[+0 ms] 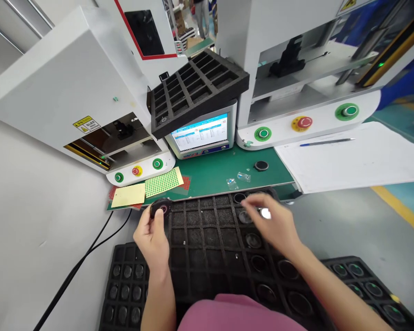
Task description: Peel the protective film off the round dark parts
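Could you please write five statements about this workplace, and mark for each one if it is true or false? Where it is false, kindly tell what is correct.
1. The left hand holds a round black part. True.
2. The right hand is pressing a red button. False: in this view, the right hand is over the foam tray.
3. A pen lies on the white paper. True.
4. The tray above the screen lies level. False: the tilted tray slopes.
5. The screen is lit. True.
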`<state>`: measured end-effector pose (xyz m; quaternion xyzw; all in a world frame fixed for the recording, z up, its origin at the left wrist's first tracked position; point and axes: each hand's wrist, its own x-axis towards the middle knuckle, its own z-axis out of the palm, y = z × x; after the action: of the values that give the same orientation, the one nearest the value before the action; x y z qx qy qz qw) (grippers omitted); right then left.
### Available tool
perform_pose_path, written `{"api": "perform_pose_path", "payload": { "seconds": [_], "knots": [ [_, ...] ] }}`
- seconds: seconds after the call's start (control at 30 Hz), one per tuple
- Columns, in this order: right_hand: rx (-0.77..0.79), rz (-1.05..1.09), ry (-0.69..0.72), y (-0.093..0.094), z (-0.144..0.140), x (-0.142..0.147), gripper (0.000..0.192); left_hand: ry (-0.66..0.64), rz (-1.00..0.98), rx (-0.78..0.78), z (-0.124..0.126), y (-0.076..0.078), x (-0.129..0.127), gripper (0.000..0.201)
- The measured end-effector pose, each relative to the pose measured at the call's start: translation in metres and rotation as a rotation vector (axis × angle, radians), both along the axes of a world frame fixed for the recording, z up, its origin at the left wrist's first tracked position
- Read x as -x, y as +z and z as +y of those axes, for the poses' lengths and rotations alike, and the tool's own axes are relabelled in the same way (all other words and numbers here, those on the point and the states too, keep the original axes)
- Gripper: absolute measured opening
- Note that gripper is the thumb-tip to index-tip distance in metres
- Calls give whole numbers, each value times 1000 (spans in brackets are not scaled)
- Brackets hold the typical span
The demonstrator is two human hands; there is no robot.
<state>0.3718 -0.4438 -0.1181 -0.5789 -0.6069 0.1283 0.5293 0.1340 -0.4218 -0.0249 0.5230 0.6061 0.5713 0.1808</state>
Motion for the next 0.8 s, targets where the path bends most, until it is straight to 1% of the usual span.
{"api": "perform_pose_path", "payload": {
  "seconds": [0.03,0.1,0.17,0.2,0.27,0.37,0.47,0.53,0.63,0.67,0.73,0.8],
  "knots": [
    [69,23,-99,-16,16,-11,19,-26,-69,43,2,-2,4,28],
    [206,62,-252,-43,49,-29,26,-155,-185,180,3,-5,7,31],
    [312,95,-349,-62,77,-38,30,-281,-298,308,1,-7,4,34],
    [349,111,-382,-67,87,-39,31,-329,-350,356,-1,-7,0,36],
    [394,147,-422,-72,102,-36,31,-389,-438,427,-4,-6,-7,40],
    [413,218,-434,-66,113,-30,32,-460,-536,509,-8,-2,-16,45],
    [385,310,-395,-51,110,-27,31,-519,-561,540,-10,0,-19,42],
    [340,390,-325,-33,98,-24,36,-535,-548,545,-11,-1,-21,41],
    [244,531,-145,8,64,-13,52,-558,-605,556,-13,-6,-26,42],
    [212,575,-77,23,50,-7,54,-574,-643,563,-13,-7,-29,43],
    [170,666,52,53,21,4,46,-614,-708,576,-13,-9,-35,44],
    [157,812,181,74,0,17,37,-650,-729,579,-14,-10,-41,44]
  ]
}}
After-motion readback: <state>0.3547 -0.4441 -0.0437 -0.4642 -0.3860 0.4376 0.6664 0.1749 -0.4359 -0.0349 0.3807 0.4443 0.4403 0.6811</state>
